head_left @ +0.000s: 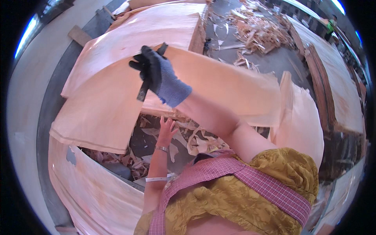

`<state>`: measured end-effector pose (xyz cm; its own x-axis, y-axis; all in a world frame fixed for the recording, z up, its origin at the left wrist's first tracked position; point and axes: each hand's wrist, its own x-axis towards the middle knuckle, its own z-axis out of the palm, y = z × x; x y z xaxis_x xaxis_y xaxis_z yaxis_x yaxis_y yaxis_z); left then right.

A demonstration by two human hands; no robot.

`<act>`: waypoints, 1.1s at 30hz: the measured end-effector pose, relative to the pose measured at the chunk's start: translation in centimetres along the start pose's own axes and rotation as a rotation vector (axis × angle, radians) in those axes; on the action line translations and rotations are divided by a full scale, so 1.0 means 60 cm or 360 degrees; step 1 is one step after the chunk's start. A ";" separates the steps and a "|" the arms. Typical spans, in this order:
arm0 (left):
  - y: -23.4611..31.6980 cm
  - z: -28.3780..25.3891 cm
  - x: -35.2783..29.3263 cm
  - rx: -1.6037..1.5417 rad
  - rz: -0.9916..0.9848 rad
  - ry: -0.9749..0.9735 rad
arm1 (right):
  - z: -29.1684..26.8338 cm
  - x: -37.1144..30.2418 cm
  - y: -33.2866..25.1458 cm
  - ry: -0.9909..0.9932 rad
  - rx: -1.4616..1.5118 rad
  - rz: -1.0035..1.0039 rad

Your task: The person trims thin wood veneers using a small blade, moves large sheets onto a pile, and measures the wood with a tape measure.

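Note:
My right hand [154, 74], in a blue-grey glove with black fingers, is closed around a dark flat blade-like tool [142, 93]. One end of the tool shows above the hand, the other below. Both lie over the wood veneer: a thin pale sheet [94, 105] spreads to the left, and a long orange-tinted sheet [227, 80] stretches right beneath my forearm. Nearer to me, my bare left hand [167, 131] has its fingers spread by the front edge of the veneer stack [164, 111], with nothing seen in it.
More veneer is piled at the back [152, 31]. A heap of wood shavings [260, 31] lies back right, and scraps [196, 137] litter the floor in front of me. Pale sheets drape at near left [90, 188] and right [301, 117]. Another stack [340, 86] stands far right.

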<state>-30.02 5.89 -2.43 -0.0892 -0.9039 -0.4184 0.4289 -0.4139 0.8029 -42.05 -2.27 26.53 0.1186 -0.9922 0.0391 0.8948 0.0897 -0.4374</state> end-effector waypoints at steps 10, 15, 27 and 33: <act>0.343 0.010 0.077 0.0088 0.0767 0.0242 | 0.182 0.046 0.129 -0.0502 0.0088 0.0481; 0.555 -0.129 0.114 -0.0051 0.1129 0.0322 | 0.235 0.102 0.249 -0.0623 0.0112 0.0614; 0.920 -0.746 -0.081 -0.0164 0.1777 0.0822 | 0.243 0.117 0.427 -0.1847 -0.1401 0.0770; 1.047 -1.021 -0.239 0.0062 0.2051 0.1158 | 0.014 0.324 0.569 -0.1354 -0.2210 0.0302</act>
<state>53.26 -0.54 28.01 0.7901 -0.3954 0.4683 -0.1639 0.5999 0.7831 -8.81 -18.40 13.09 0.7840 -0.6042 0.1421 -0.1534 -0.4104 -0.8989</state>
